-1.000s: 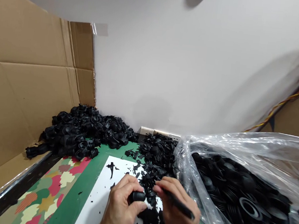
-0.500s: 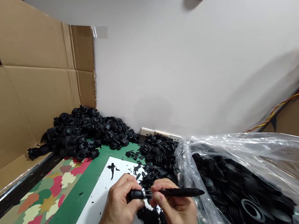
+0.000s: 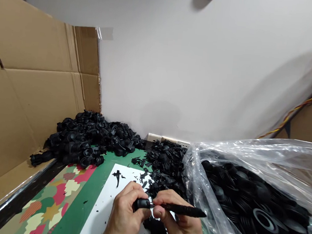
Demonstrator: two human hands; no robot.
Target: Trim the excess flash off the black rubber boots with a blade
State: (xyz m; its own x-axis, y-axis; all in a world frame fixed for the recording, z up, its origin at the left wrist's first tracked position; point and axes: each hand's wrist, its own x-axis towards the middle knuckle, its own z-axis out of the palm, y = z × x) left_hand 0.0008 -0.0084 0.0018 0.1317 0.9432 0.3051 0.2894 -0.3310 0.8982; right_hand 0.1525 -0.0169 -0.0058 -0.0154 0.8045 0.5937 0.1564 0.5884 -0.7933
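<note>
My left hand is closed round a small black rubber part, held between thumb and fingers above the white sheet. In my right hand, thumb and forefinger pinch a slim black tweezers-like tool near its metal end. That metal end meets the right side of the rubber part, but its tip is mostly hidden by my fingers. The tool's dark body points to the right. Black rubber scraps lie below my hands on the white sheet.
A heap of ribbed black rubber parts stands at the back left, beside a cardboard wall. Black scraps pile up at the back middle. To the right, a clear plastic bag holds more black parts. Green mat lies underneath.
My right hand has moved slightly left, closer to the rubber part, and the tool has tilted so its free end sits lower. My left hand stays in place.
</note>
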